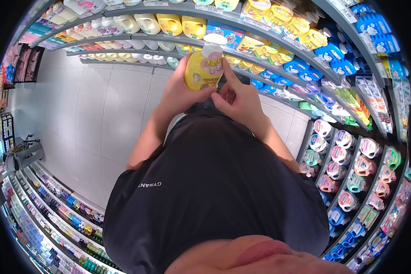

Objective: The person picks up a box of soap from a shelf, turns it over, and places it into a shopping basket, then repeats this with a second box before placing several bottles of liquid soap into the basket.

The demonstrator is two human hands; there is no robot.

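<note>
A yellow bottle [197, 75] with a white cap and a printed label stands upright in front of my chest, its cap pointing toward the shelves. My left hand [178, 86] is wrapped round its left side and lower part, with the thumb across the bottom. At the right edge of the bottle, my right hand [240, 97] has its index finger stretched out along the label, the fingertip at or very near the surface. Its thumb lies apart from that finger by the bottle's lower end, and the other fingers are curled in.
Curved in this wide view, shelves [269, 34] of yellow, white and blue bottles run ahead. More bottle racks [335, 155] stand at my right. Shelves of small packages [55, 219] line the lower left, near a grey cart-like object [25, 153]. Pale floor tiles [96, 105] lie between.
</note>
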